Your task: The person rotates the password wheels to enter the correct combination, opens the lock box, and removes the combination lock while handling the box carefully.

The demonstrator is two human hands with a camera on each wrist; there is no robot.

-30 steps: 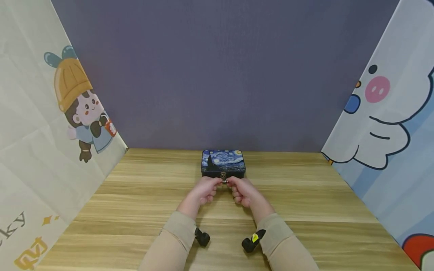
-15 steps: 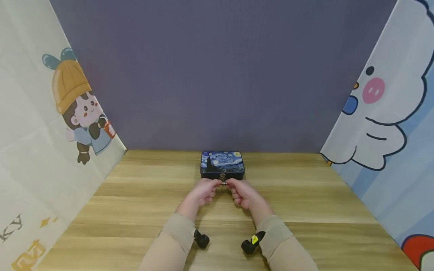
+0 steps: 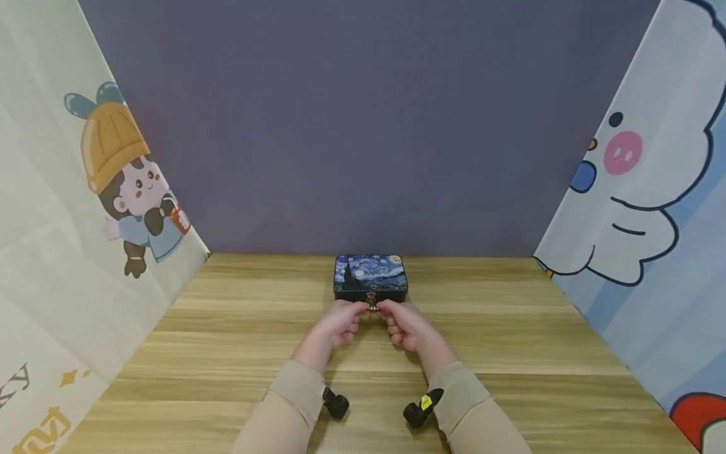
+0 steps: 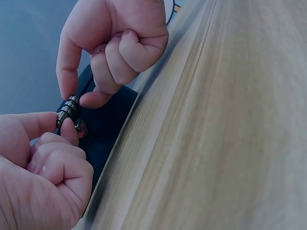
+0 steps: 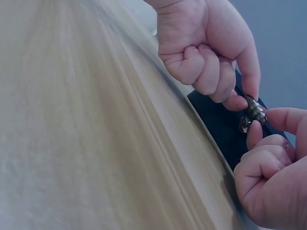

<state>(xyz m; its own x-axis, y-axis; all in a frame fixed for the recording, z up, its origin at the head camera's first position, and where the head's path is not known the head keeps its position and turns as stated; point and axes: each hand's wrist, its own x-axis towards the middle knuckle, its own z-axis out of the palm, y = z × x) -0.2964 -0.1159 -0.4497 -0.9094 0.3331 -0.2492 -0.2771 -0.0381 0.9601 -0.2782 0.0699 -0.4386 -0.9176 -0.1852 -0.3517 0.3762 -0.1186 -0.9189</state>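
Note:
A small tin box (image 3: pixel 371 275) with a starry night painting on its lid stands closed at the back of the table. At its front, near a bronze-coloured clasp (image 3: pixel 371 297), is a small combination padlock (image 4: pixel 68 111) with ridged number dials. My left hand (image 3: pixel 340 321) pinches one end of the padlock between thumb and index finger. The right hand (image 3: pixel 407 325) pinches the other end the same way. On both hands the other fingers are curled into the palm. The digits on the dials are too small to read.
A wood-grain table (image 3: pixel 482 328) lies under the arms. Behind the box rises a plain grey-purple panel (image 3: pixel 363 126). Printed cartoon sheets flank the table, a left sheet (image 3: pixel 51 265) and a right sheet (image 3: pixel 675 252). Black wrist cameras sit at both cuffs.
The head view has shifted slightly, so the scene sits a little lower and further left. Both hands keep their pinch on the padlock, and the box has not visibly moved.

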